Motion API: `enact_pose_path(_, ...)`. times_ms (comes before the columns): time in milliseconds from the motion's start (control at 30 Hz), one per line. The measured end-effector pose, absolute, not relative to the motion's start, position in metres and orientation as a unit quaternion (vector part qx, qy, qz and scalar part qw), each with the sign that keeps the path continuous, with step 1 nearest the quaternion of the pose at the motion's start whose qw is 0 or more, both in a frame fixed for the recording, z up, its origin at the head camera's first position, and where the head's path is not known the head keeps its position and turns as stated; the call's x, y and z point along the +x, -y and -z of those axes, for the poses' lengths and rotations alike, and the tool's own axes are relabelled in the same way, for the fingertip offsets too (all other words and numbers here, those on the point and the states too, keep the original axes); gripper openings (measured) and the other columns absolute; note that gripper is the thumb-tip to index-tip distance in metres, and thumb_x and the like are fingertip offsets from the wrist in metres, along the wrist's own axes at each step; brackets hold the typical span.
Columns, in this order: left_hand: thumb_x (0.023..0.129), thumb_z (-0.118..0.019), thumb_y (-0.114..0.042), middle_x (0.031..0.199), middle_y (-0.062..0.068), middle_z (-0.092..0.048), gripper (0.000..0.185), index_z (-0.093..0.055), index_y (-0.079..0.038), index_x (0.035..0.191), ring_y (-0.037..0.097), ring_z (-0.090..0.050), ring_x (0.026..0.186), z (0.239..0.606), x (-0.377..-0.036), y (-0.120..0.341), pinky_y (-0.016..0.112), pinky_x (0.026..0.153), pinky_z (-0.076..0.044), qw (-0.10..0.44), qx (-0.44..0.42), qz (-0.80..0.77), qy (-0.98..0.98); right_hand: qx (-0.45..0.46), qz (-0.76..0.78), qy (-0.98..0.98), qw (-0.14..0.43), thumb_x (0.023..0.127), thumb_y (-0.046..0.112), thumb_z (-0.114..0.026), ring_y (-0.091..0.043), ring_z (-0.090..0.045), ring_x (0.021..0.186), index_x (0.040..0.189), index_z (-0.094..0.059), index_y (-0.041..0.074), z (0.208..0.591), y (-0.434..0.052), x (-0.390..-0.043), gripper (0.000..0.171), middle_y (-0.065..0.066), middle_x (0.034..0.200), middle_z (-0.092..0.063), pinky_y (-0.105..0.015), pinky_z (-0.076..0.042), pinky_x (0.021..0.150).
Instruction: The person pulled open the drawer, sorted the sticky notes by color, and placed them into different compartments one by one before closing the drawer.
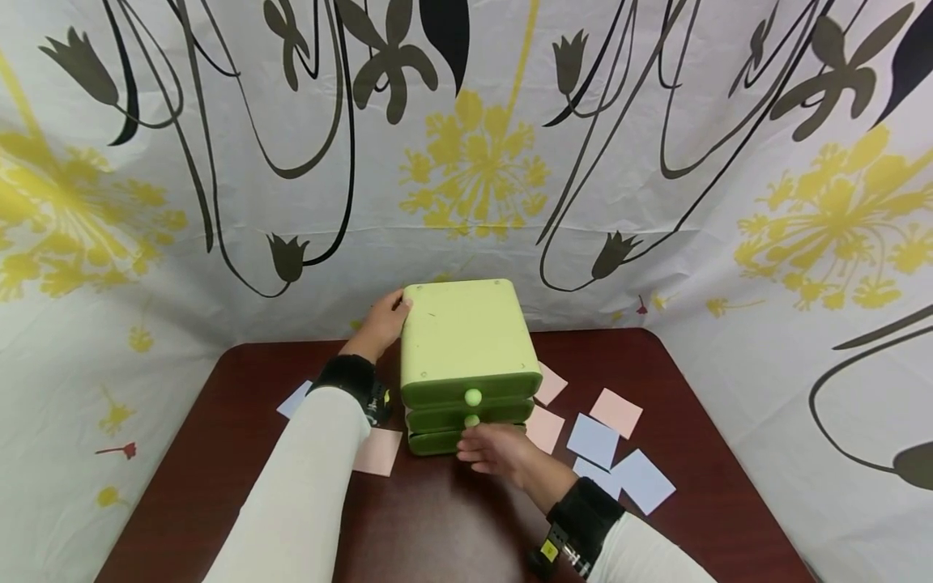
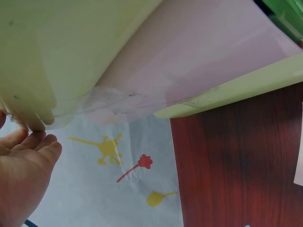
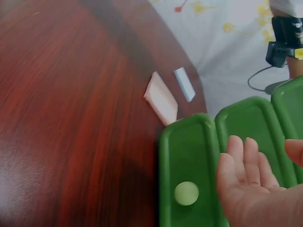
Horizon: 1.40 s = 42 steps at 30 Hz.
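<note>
A small pale-green drawer box (image 1: 470, 332) with three dark-green drawer fronts stands on the table. At its far left top edge rests my left hand (image 1: 385, 324); in the left wrist view, the fingertips (image 2: 35, 137) touch the box's side. My right hand (image 1: 499, 452) is in front of the lower drawers, fingers extended, palm turned sideways, holding nothing. Just above its fingers shows the middle drawer's round knob (image 1: 472, 420), below the top knob (image 1: 473, 397). The right wrist view shows the bottom drawer's knob (image 3: 186, 193), which the hand hides in the head view.
Pink paper squares (image 1: 616, 413) and blue ones (image 1: 643, 481) lie right of the box. Another pink square (image 1: 378, 452) and a blue one (image 1: 294, 400) lie on the left. The dark red table (image 1: 408, 534) stands against a patterned white cloth (image 1: 466, 251).
</note>
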<state>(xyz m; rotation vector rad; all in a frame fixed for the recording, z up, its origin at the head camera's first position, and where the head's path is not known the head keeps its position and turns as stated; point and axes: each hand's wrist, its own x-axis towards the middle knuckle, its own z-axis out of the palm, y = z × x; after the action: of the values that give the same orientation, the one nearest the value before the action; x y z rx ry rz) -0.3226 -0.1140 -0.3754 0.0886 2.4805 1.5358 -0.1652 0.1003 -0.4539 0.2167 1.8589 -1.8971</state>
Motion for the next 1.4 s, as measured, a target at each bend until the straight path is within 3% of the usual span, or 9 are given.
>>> enact_pose_path(133, 0.107, -0.032, -0.033, 0.161, 0.012, -0.01, 0.058, -0.012, -0.011, 0.156, 0.033, -0.013, 0.147, 0.374, -0.323, 0.114, 0.049, 0.115, -0.026, 0.108, 0.027, -0.527, -0.843, 0.087, 0.689, -0.679, 0.239, 0.096, 0.03, -0.052, -0.022, -0.069, 0.092, 0.121, -0.054, -0.013, 0.461, -0.104, -0.165, 0.05, -0.016, 0.105, -0.07, -0.032, -0.055, 0.078)
enact_pose_path(300, 0.107, -0.032, -0.033, 0.161, 0.012, -0.01, 0.057, -0.012, -0.011, 0.156, 0.033, -0.014, 0.147, 0.375, -0.322, 0.113, 0.048, 0.115, -0.026, 0.104, 0.023, -0.526, -0.844, 0.097, 0.699, -0.67, 0.23, 0.096, 0.036, -0.052, -0.024, -0.069, 0.096, 0.126, -0.051, -0.012, 0.468, -0.102, -0.169, 0.057, -0.025, 0.115, -0.065, -0.035, -0.055, 0.082)
enact_pose_path(533, 0.106, -0.032, -0.034, 0.161, 0.013, -0.011, 0.058, -0.012, -0.011, 0.156, 0.034, -0.014, 0.146, 0.376, -0.319, 0.112, 0.049, 0.115, -0.026, 0.103, 0.019, -0.522, -0.847, 0.115, 0.712, -0.659, 0.214, 0.099, 0.03, -0.05, -0.023, -0.07, 0.094, 0.118, -0.052, -0.009, 0.473, -0.093, -0.174, 0.044, -0.027, 0.116, -0.064, -0.04, -0.054, 0.088)
enact_pose_path(1100, 0.107, -0.031, -0.034, 0.161, 0.011, -0.01, 0.058, -0.011, -0.012, 0.156, 0.033, -0.014, 0.147, 0.374, -0.319, 0.115, 0.049, 0.115, -0.025, 0.119, 0.033, -0.518, -0.846, 0.082, 0.697, -0.682, 0.205, 0.102, 0.031, -0.046, -0.027, -0.068, 0.098, 0.121, -0.051, -0.015, 0.477, -0.093, -0.174, 0.05, -0.025, 0.112, -0.066, -0.045, -0.051, 0.092)
enact_pose_path(1400, 0.106, -0.031, -0.035, 0.161, 0.011, -0.012, 0.058, -0.012, -0.012, 0.156, 0.033, -0.015, 0.146, 0.376, -0.321, 0.115, 0.049, 0.115, -0.025, 0.112, 0.028, -0.513, -0.851, 0.082, 0.702, -0.679, 0.198, 0.102, 0.029, -0.047, -0.027, -0.069, 0.097, 0.119, -0.052, -0.015, 0.48, -0.093, -0.174, 0.047, -0.024, 0.108, -0.067, -0.041, -0.053, 0.088)
